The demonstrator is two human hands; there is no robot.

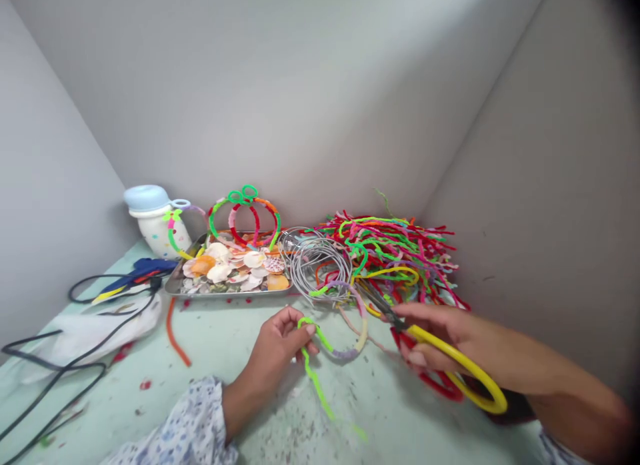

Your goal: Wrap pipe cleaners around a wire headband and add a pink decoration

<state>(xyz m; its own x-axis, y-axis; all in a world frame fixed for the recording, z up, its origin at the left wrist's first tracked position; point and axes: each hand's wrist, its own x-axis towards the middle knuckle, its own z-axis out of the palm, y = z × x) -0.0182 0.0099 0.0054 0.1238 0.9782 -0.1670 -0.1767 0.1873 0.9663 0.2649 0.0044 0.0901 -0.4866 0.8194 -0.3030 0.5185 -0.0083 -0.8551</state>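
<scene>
My left hand (281, 348) pinches a bright green pipe cleaner (316, 378) against a wire hoop (350, 342) partly wrapped in pale fuzzy stems, low over the pale green table (220, 358). The green stem trails down toward me. My right hand (440, 342) grips scissors (450, 358) with yellow and red handles. Their dark blades point left and up toward the hoop's far side, near the edge of a big heap of pipe cleaners (395, 258).
A metal tray of seashells (230, 268) sits at the back, with wrapped hoops (247, 215) standing behind it and bare wire rings (320, 262) beside it. A decorated white jar (157, 222), a blue glue gun (135, 275) with black cords, and an orange stem (175, 335) lie left. Grey walls close in.
</scene>
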